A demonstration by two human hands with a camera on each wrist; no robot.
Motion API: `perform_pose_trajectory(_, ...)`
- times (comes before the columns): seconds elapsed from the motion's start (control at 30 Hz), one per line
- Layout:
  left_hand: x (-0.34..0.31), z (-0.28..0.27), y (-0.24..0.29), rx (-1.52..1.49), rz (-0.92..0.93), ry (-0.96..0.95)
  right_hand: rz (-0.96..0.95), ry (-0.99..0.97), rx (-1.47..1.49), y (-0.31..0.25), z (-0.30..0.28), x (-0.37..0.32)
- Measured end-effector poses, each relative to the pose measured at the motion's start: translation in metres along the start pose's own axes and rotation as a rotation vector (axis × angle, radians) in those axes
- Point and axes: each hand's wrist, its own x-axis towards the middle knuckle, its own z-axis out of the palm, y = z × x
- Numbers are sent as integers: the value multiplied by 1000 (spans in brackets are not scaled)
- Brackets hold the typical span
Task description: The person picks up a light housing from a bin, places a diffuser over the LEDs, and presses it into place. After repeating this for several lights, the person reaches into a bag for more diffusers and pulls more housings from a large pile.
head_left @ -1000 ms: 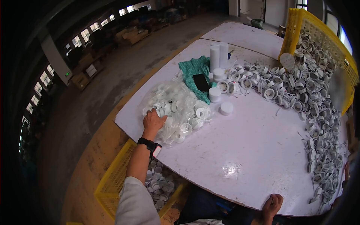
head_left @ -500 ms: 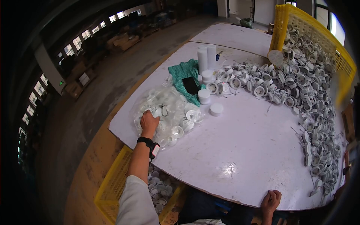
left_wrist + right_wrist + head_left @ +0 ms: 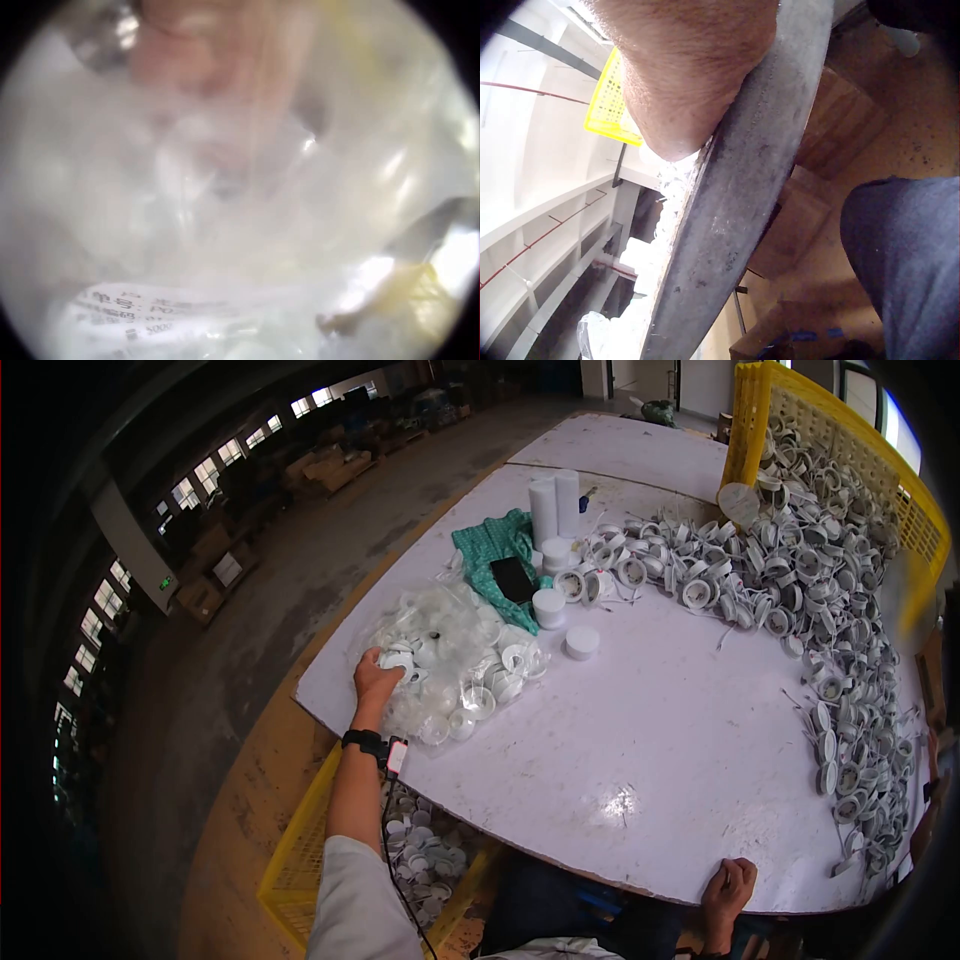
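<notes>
My left hand (image 3: 377, 680) is at the near left side of a clear plastic bag (image 3: 450, 630) filled with white round plastic parts. Its fingers and thumb curve around a white plastic ring (image 3: 398, 660) there. In the left wrist view, cloudy film covers much of the picture, with blurred fingers (image 3: 217, 56) behind it and a printed label (image 3: 142, 311) below. My right hand (image 3: 728, 888) rests at the table's near edge, fingers loosely curled, nothing held. Only skin near the wrist (image 3: 690, 75) shows over the table edge in the right wrist view.
Wired white ring fittings (image 3: 790, 580) spread along the table's right side from a tipped yellow crate (image 3: 750, 430). A green cloth (image 3: 495, 540), black phone (image 3: 513, 580), white disc stacks (image 3: 549, 608) and rolls (image 3: 543, 510) stand behind the bag. Below sits another yellow crate (image 3: 300, 860) with discs.
My left hand has shifted left across the bag, and white parts now show between its fingers and thumb. The right hand stays at the table edge. The head view has turned slightly.
</notes>
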Motion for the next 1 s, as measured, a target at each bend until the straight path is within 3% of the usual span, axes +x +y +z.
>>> perform_pose_trajectory(0.03, 0, -3, 0, 1, -2, -1, 3, 9, 7, 0, 0, -1)
perform_pose_trajectory(0.1, 0, -13, 3, 25, -65, -246, 8, -5, -19, 2, -1, -2)
perform_pose_trajectory(0.27, -17, -11, 21, 116, 104, -426, 31, -20, -10, 4, 0, -3)
perform_pose_trajectory(0.4, -17, 2, 25, 190, 148, -329, 11, 0, -5, 6, 1, -4)
perform_pose_trajectory(0.47, -16, 5, 34, 228, 44, -313, 10, 5, -15, 8, 2, -5)
perform_pose_trajectory(0.63, -12, 18, 37, 252, 65, -338, 110, -33, 32, 7, 2, -7)
perform_pose_trajectory(0.83, -8, 32, 27, 251, 116, -398, 12, -4, -4, 8, 2, -4)
perform_pose_trajectory(1.0, -11, 27, 22, 144, 134, -364, 92, -31, -32, 15, 3, -8)
